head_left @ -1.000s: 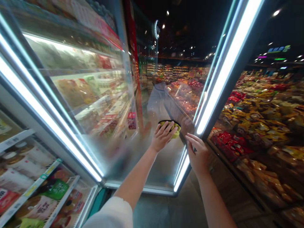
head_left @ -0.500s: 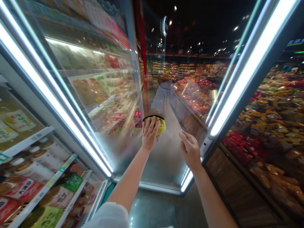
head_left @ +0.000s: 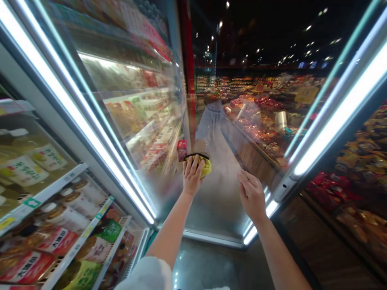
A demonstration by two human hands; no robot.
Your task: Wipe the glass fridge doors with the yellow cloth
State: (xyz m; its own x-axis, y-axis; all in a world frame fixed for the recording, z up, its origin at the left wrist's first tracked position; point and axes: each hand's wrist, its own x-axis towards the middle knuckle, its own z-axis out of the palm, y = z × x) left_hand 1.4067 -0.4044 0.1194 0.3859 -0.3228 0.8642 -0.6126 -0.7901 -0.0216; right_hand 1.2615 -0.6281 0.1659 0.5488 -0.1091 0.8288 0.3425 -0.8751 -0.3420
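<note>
Yellow cloth [head_left: 206,167] with a dark edge sits bunched under your left hand [head_left: 192,177], up against the glass door [head_left: 217,205]. Those fingers lie slightly spread, holding the cloth to the pane. Just to its right, your right hand [head_left: 252,197] has its fingers loosely bent and bare; you cannot tell whether the tips touch the glass. Bright strips, a left light [head_left: 77,114] and a right light [head_left: 341,119], flank the door. Near left, you have shelved bottles [head_left: 75,203]; on the right, beyond the frame, red packets [head_left: 329,189].
</note>
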